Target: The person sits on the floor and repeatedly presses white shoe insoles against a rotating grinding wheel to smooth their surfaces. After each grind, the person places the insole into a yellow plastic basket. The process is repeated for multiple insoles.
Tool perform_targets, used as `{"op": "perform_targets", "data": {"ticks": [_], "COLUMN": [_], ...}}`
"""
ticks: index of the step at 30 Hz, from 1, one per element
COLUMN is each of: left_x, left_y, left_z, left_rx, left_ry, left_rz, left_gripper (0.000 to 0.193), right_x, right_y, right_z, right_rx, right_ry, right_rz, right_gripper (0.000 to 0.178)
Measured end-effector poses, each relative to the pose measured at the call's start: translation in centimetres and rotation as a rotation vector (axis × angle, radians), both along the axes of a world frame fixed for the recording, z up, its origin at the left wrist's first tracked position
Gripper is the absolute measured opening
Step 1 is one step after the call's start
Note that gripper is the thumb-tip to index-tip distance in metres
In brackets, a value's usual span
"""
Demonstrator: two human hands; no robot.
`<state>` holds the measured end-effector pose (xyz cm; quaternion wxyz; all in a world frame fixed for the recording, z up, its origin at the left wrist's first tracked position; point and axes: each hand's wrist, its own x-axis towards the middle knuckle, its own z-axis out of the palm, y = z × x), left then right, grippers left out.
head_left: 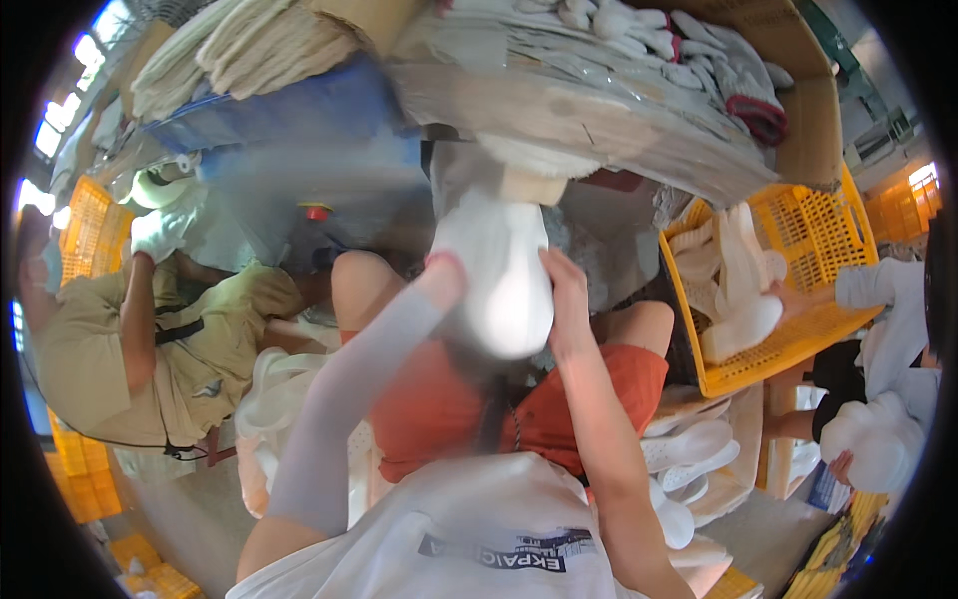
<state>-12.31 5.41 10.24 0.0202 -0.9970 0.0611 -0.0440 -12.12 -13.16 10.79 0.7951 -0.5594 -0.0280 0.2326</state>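
At the far left of the frame, yellow perforated plastic crates [85, 240] stand behind a person in tan clothes [205, 334], whose raised hand wears a white glove [160, 232]. At the upper left, stacks of cream knitted cloth pieces [269, 45] lie over a blue plastic bin [299, 105]. Below, at the left of the seated wearer's orange-red shorts [429, 414], is a pile of white rounded clogs [271, 389]. In the middle, the left hand [461, 235], in a white glove with a pink-red cuff under a pale grey sleeve [374, 374], is at the upper left part of a smooth white round-toed shoe [513, 309]. This shoe is in the centre of the frame, above the lap; white blurs into white, so I cannot tell how the left fingers close. The bare right hand [567, 295] is at the shoe's right edge, its fingers bent towards it; whether they grip it I cannot tell. Toward the upper right, an open cardboard box [810, 125] contains white and grey knitted gloves [689, 55]. At the right, another person's hand [790, 299] reaches to white shoes [743, 324] in a tilted yellow crate [813, 240], with more white perforated clogs [689, 449] below.
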Motion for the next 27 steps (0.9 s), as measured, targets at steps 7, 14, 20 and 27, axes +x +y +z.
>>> {"op": "perform_targets", "data": {"ticks": [7,14,20,27], "left_x": [-4.3,-1.4,-0.1,-0.2], "left_y": [-2.1,-3.7,-2.4,-0.5], "left_z": [-7.1,-10.0,-9.7,-8.9], "left_rx": [-1.243,-2.288,-2.089,-2.416], "left_ry": [-0.093,0.029,0.042,0.200], "left_rz": [0.294,0.447,0.480,0.330], "left_gripper": [0.040,0.042,0.039,0.050], "right_x": [-6.3,-2.3,0.4,-0.4], "right_y": [-2.1,-3.6,-2.3,-1.8], "right_z": [1.3,0.3,3.7,2.0], "right_rx": [-0.054,-0.463,-0.425,-0.581], "right_ry": [0.008,-0.291,-0.164,-0.393], "right_rz": [-0.070,-0.003,0.214,0.133], "right_gripper": [0.028,0.039,0.055,0.055]}}
